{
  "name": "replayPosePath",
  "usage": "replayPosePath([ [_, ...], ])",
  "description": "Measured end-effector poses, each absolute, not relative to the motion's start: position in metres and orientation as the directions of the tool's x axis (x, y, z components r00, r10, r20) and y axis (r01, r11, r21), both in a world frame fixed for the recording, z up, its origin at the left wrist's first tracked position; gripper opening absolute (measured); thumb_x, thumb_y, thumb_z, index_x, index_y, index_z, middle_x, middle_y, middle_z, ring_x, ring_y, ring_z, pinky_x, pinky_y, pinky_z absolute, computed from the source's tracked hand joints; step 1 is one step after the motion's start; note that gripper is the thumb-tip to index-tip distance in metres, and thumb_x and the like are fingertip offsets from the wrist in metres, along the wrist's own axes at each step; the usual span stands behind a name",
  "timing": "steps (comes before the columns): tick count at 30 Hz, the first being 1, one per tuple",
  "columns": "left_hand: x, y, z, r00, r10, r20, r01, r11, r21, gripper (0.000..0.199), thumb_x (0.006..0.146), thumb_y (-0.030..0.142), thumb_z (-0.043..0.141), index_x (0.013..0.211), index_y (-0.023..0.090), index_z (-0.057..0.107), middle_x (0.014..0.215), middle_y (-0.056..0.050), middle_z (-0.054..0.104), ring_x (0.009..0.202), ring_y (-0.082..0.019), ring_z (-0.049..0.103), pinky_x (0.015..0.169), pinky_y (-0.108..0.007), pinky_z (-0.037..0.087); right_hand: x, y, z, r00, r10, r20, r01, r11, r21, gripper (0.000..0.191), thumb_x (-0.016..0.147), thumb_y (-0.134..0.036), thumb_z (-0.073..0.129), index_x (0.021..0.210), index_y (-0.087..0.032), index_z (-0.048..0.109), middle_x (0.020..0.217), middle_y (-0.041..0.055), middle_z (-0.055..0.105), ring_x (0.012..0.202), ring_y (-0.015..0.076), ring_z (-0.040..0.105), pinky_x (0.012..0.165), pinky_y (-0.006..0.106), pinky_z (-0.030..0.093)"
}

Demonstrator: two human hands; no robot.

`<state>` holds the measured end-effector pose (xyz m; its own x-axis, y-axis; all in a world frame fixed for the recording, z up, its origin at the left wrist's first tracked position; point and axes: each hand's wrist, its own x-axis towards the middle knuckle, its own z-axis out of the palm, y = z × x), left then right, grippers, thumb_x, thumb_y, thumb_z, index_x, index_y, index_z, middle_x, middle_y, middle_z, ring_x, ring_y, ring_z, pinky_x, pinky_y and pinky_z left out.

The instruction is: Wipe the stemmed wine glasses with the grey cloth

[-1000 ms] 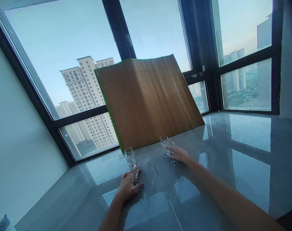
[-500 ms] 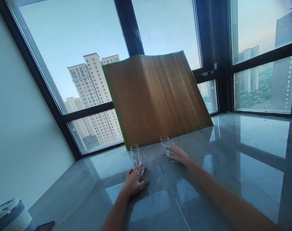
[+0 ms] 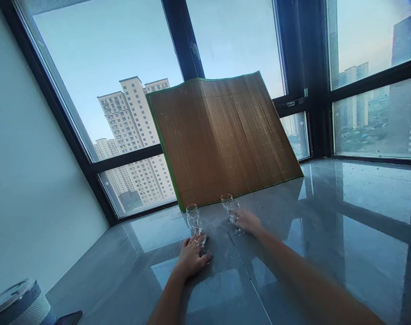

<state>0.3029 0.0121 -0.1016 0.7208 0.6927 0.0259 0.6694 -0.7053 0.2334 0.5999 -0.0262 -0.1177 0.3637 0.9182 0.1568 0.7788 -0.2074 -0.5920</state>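
Because the glossy tiled surface may allow sliding, a careless push could disturb the leaning bamboo mat. The left hand contacts the nearest stemmed glass of the left row; whether it grips cannot be told. The right hand grasps the nearer stemmed glass of the right pair. Close spacing could cause knocking or toppling. The glasses appear clear, thin-walled and upright, standing before the mat.

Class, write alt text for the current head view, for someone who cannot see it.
A person's left hand touches one stemmed glass and their right hand holds another glass on a glossy grey surface. Behind, a brown mat leans before tall windows overlooking high-rise buildings; a lidded cup sits lower left.
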Motion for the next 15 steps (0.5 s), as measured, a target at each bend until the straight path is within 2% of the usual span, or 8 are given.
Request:
replayPosePath([
  [9, 0.304, 0.015, -0.103, 0.724, 0.689, 0.034, 0.668, -0.713, 0.215, 0.068, 0.088, 0.052, 0.052, 0.151, 0.028, 0.045, 0.164, -0.005, 0.035, 0.152, -0.029, 0.027, 0.124, -0.053, 0.015, 0.582, -0.028, -0.112, 0.381, 0.911, 0.155, 0.784, -0.23, -0.576, 0.035, 0.093, -0.043, 0.059, 0.126, -0.038, 0.07, 0.127, 0.0098, 0.066, 0.117, 0.0366, 0.06, 0.087, 0.043, 0.052],
  [15, 0.304, 0.014, -0.102, 0.724, 0.69, 0.016, 0.672, -0.71, 0.209, 0.071, 0.088, 0.056, 0.051, 0.153, 0.027, 0.043, 0.165, -0.006, 0.031, 0.153, -0.029, 0.025, 0.125, -0.053, 0.014, 0.578, -0.025, -0.116, 0.386, 0.912, 0.139, 0.78, -0.243, -0.577, 0.035, 0.092, -0.038, 0.058, 0.125, -0.033, 0.071, 0.126, 0.0108, 0.066, 0.118, 0.0345, 0.059, 0.089, 0.043, 0.05],
])
